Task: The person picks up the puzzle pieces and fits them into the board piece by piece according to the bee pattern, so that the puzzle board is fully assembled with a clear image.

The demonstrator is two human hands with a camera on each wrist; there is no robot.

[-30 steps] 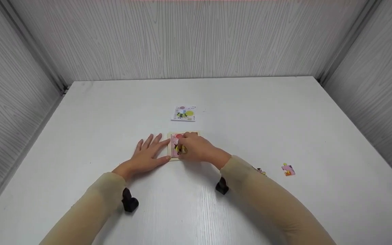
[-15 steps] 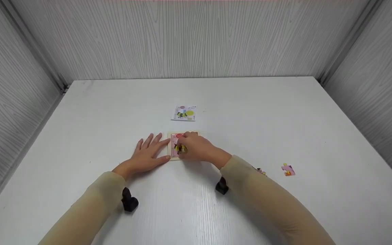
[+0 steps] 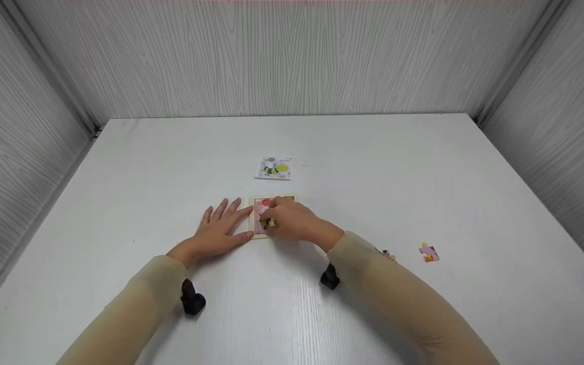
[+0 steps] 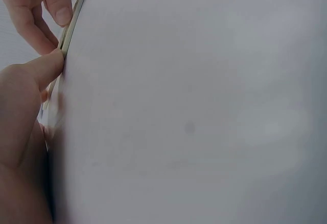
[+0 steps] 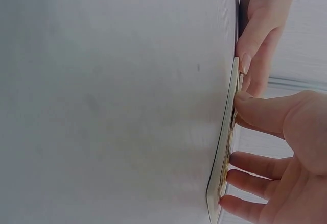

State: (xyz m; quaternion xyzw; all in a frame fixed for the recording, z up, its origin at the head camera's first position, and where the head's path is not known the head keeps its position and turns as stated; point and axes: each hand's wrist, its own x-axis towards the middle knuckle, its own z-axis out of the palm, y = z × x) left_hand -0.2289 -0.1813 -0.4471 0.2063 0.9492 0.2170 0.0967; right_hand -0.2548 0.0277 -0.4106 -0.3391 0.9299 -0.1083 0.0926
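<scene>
A small jigsaw board (image 3: 252,223) with a pale wooden frame lies flat mid-table, with a pink picture of a yellow and black bee. My left hand (image 3: 216,235) rests palm down beside it, fingers spread, thumb and forefinger tips at its left rim. Over the board's right part, my right hand (image 3: 294,219) touches the surface with its fingertips and hides much of the picture. In the right wrist view these fingers (image 5: 255,183) are spread and fairly straight along the board (image 5: 223,137), and no lifted piece shows between them.
Behind the board lies a square card (image 3: 274,168) printed with the same bee. One loose jigsaw piece (image 3: 429,252) lies to the right; another piece (image 3: 388,255) is partly hidden by the right sleeve. Grey wood-grain walls (image 3: 292,61) enclose the white table.
My right forefinger has shifted slightly over the bee picture, toward the left. My left hand and the loose pieces have stayed put.
</scene>
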